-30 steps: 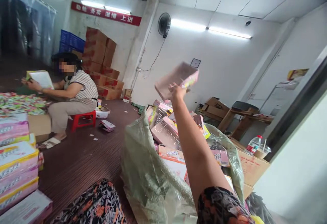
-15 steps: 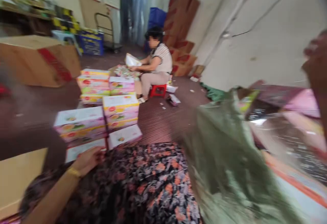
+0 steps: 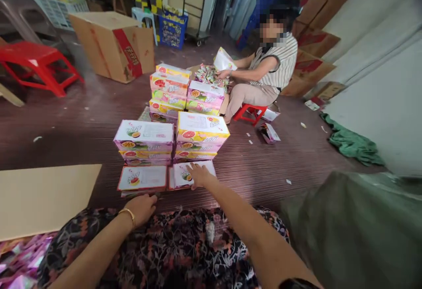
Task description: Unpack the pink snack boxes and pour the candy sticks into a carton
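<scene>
Over the head camera I see a packing workshop: stacked printed boxes [image 3: 202, 136], platform trolley [image 3: 198, 34], blue crate [image 3: 172, 31], large cartons [image 3: 103, 47].

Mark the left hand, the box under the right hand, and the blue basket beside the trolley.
Left hand [image 3: 144, 210]: head view, back of the hand.
Box [image 3: 180, 174] under the right hand [image 3: 200, 176]: head view, the box's white printed top.
Blue basket [image 3: 172, 32]: head view, its front wall.
</scene>
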Available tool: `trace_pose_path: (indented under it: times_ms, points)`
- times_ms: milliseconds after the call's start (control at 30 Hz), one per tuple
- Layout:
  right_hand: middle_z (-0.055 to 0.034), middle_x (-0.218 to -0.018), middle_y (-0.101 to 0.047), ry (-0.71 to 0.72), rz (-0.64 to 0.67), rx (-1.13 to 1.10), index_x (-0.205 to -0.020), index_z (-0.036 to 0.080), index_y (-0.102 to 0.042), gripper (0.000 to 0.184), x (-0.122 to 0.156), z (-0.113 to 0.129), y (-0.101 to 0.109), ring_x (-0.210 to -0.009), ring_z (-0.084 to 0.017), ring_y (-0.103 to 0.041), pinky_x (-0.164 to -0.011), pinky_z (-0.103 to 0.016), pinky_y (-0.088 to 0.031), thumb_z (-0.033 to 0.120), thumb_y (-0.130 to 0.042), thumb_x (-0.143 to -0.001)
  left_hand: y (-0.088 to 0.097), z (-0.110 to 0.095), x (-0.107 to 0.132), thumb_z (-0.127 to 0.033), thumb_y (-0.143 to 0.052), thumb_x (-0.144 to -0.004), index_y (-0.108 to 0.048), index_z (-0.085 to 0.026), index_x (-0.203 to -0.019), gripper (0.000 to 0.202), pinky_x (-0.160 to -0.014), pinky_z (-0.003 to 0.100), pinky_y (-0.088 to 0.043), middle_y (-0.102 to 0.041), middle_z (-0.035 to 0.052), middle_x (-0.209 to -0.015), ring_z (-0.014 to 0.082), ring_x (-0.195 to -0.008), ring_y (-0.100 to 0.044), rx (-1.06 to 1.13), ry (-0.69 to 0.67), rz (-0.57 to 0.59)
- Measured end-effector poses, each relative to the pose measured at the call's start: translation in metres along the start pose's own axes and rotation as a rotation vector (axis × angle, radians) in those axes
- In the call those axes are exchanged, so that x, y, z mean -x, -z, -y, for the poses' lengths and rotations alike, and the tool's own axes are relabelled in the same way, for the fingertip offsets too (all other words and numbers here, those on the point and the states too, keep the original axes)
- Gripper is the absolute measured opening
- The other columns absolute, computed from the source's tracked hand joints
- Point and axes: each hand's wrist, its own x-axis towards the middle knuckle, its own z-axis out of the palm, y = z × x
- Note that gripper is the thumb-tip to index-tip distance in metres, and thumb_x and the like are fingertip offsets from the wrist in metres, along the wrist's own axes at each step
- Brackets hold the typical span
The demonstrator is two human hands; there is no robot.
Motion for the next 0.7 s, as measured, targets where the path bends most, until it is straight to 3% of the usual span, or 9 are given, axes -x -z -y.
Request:
trace_pose_path:
  times_ms: [67,133,233,367,467,600,700]
  points:
    - [-0.0252,-0.162,-0.021,-0.022,0.117,0.147,-0.155,0.02,-0.034,0.113,-0.017,-0.01,-0.022,-0.149,-0.042,-0.025,-0.117,-0.063,-0.025,0.024,-0.093,-0.059,0.002,-0.005,-0.004,-0.02,-0.041,-0.093,-0.066,-0.014,-0.122,0.039,-0.099,0.045,-0.046,-0.067,0.0199,-0.119,0.034,-0.114,-0.064,0.034,-0.03,0.031]
    - [-0.026,-0.164,-0.009,-0.005,0.177,0.322,-0.16,0.022,-0.016,0.126,-0.03,-0.021,-0.036,-0.153,-0.041,-0.014,-0.118,-0.062,-0.022,0.032,-0.092,-0.061,0.007,-0.008,-0.01,-0.022,-0.04,-0.094,-0.064,-0.015,-0.126,0.041,-0.1,0.046,-0.045,-0.067,0.0192,-0.119,0.0346,-0.115,-0.063,0.084,-0.046,0.034]
    - [-0.0306,-0.162,-0.012,0.086,0.185,0.544,-0.161,0.019,-0.005,0.136,-0.038,-0.034,-0.048,-0.152,-0.043,-0.014,-0.121,-0.059,-0.015,0.045,-0.092,-0.059,0.011,-0.007,-0.019,-0.023,-0.039,-0.095,-0.062,-0.016,-0.131,0.043,-0.102,0.047,-0.044,-0.066,0.0184,-0.124,0.0343,-0.118,-0.062,0.128,-0.036,0.01]
    - [-0.031,-0.159,-0.023,0.176,0.188,0.614,-0.161,0.019,-0.01,0.134,-0.032,-0.032,-0.051,-0.149,-0.046,-0.022,-0.12,-0.059,-0.012,0.048,-0.091,-0.059,0.01,-0.004,-0.024,-0.024,-0.039,-0.096,-0.06,-0.014,-0.132,0.043,-0.105,0.047,-0.042,-0.065,0.019,-0.127,0.0344,-0.122,-0.059,0.149,-0.037,0.033]
    - [-0.0304,-0.15,-0.039,0.094,0.118,0.478,-0.161,0.016,-0.015,0.129,-0.017,-0.023,-0.033,-0.14,-0.046,-0.037,-0.117,-0.056,-0.024,0.053,-0.088,-0.06,0.01,-0.001,-0.024,-0.024,-0.037,-0.096,-0.06,-0.012,-0.13,0.043,-0.103,0.049,-0.044,-0.065,0.0199,-0.127,0.0358,-0.121,-0.06,0.15,-0.005,0.025]
    - [-0.0234,-0.14,-0.053,-0.009,-0.015,0.069,-0.161,0.011,-0.009,0.118,0.009,-0.008,0.017,-0.125,-0.037,-0.053,-0.107,-0.047,-0.04,0.054,-0.076,-0.073,0.011,0.0,-0.019,-0.033,-0.037,-0.097,-0.06,-0.011,-0.131,0.046,-0.098,0.051,-0.047,-0.064,0.0223,-0.123,0.0379,-0.116,-0.062,0.224,0.098,-0.107]
    - [-0.0172,-0.146,-0.049,0.071,-0.167,-0.196,-0.161,0.015,-0.003,0.114,0.03,0.014,0.056,-0.13,-0.032,-0.05,-0.109,-0.044,-0.04,0.049,-0.072,-0.077,0.012,-0.003,-0.009,-0.054,-0.047,-0.09,-0.044,-0.014,-0.149,0.071,-0.099,0.045,-0.049,-0.06,0.0202,-0.129,0.0333,-0.115,-0.063,0.571,-0.049,-0.312]
